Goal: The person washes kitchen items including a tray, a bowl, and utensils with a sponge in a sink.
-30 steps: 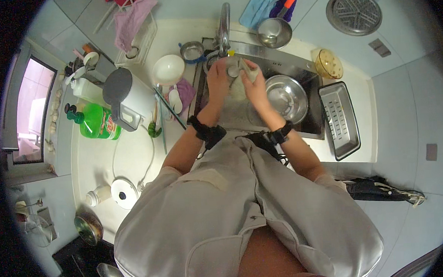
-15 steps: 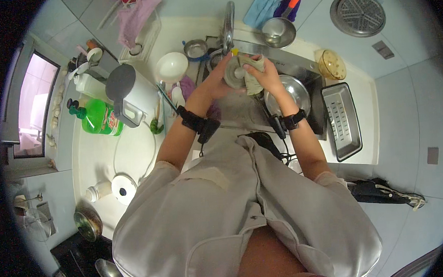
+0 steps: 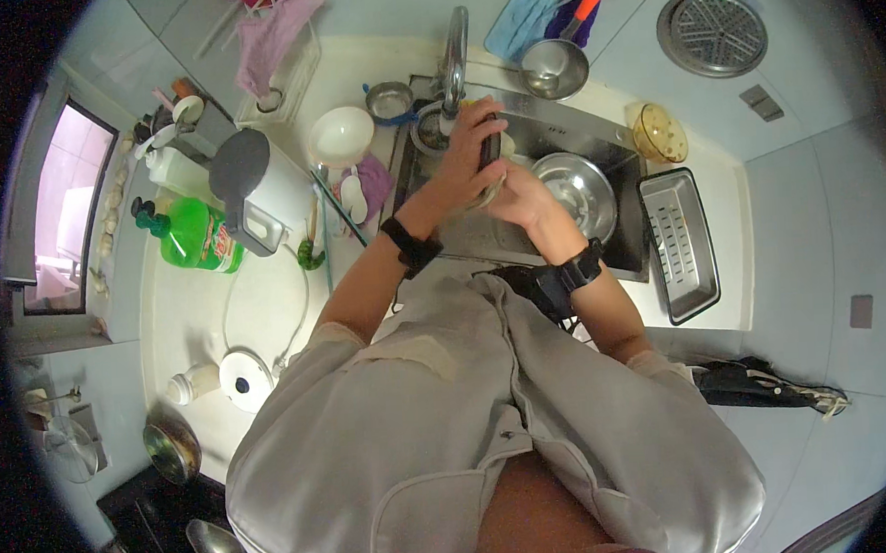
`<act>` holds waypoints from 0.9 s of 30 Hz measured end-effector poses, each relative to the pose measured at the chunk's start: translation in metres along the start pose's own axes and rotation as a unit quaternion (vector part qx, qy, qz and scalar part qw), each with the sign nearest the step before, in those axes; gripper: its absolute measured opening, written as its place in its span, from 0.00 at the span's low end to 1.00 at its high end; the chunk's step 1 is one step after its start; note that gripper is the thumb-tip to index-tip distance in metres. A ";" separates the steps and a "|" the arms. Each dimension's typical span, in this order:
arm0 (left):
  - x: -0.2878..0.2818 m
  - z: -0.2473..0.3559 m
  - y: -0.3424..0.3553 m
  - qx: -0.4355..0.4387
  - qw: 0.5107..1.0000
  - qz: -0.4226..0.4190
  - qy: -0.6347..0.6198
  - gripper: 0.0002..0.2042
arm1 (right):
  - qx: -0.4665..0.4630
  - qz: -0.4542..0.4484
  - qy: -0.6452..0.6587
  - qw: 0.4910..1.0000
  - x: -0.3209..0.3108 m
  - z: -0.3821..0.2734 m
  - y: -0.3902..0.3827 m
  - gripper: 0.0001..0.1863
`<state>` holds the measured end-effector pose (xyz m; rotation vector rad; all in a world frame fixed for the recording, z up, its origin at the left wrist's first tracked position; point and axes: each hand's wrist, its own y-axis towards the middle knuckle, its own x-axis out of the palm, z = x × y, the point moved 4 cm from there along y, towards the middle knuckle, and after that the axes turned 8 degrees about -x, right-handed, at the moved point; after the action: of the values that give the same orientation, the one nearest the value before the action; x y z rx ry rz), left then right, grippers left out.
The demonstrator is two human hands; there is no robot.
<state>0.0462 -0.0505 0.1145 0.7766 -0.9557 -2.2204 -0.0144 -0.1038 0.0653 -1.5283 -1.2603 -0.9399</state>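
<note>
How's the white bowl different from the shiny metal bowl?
The white bowl is plain white, while the metal bowl is silvery and shiny.
The white bowl sits on the counter, left of the sink; the metal bowl is inside the sink.
The white bowl looks smaller than the metal bowl.
Both are round, with their open sides facing up.

The window (image 3: 67, 211) glows brightly; fisheye distortion bends edges
</note>
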 end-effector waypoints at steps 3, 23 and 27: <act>-0.006 -0.001 0.003 0.055 0.983 -0.086 0.152 0.18 | -0.004 0.070 -0.065 0.995 0.018 0.001 -0.009 0.14; 0.003 -0.023 -0.037 -0.596 0.676 -0.017 -0.433 0.27 | -0.395 0.086 -0.650 0.643 0.008 -0.055 -0.022 0.18; 0.008 -0.024 -0.031 -0.423 0.886 -0.002 -0.190 0.28 | -0.344 0.153 -0.537 0.755 0.001 -0.027 -0.017 0.17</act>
<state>0.0491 -0.0487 0.0750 -0.0659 -0.0571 -2.4959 -0.0309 -0.1281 0.0769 -3.0185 -1.3477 -0.2023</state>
